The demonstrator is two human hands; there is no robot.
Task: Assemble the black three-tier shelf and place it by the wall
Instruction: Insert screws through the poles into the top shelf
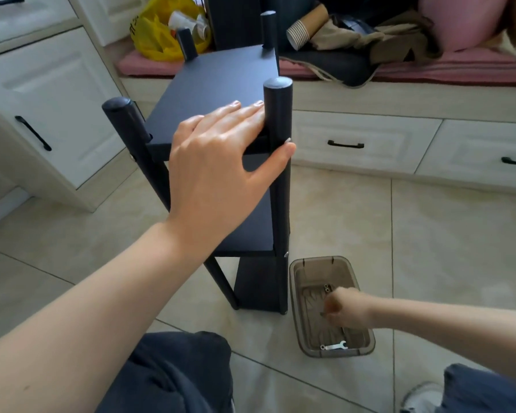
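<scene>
Black shelf (215,84) upright; left hand (218,162) flat on top tier; right hand (338,307) curled in tray (319,260), grasp unclear.

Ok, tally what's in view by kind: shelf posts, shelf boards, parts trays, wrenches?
Round black upright shelf posts: 4
Flat black shelf boards: 3
Translucent brown plastic tray: 1
Small silver flat wrench: 1
Total: 9
</scene>
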